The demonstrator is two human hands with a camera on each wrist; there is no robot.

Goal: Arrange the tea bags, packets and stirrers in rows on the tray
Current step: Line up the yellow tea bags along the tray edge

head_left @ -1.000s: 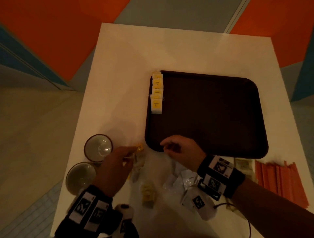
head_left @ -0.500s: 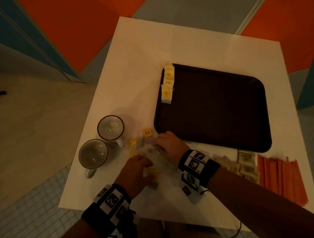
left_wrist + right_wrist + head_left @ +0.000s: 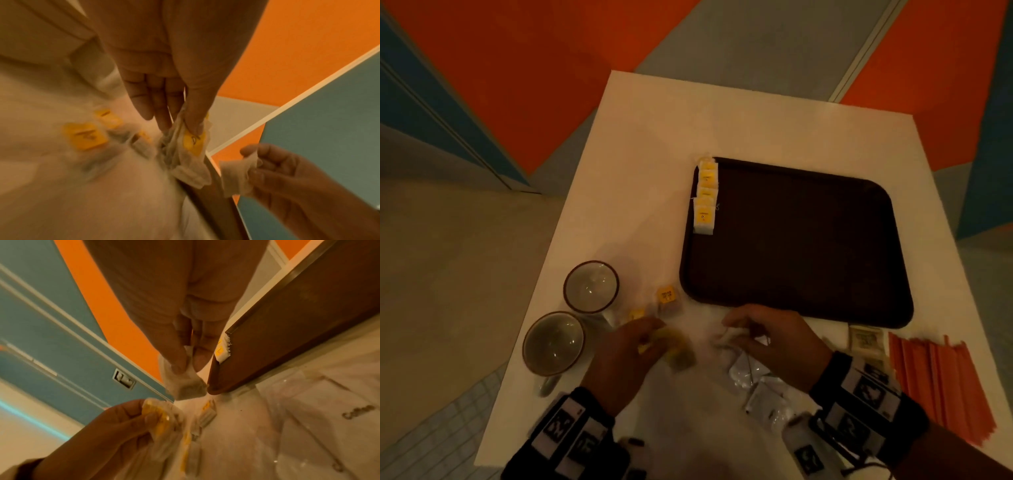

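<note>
Your left hand (image 3: 626,353) pinches a yellow-tagged tea bag (image 3: 193,142) just above the table (image 3: 654,171); your right hand (image 3: 774,339) pinches a pale tea bag (image 3: 236,172). Both grips sit near the tray (image 3: 808,305), where a row of tea bags (image 3: 706,195) lines its left edge.

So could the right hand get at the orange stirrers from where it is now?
Probably not straight away. The stirrers lie uncovered on the table just outside the right wrist, with nothing over them, but the right hand is pinching a tea bag, so it would need to set that down first.
</note>
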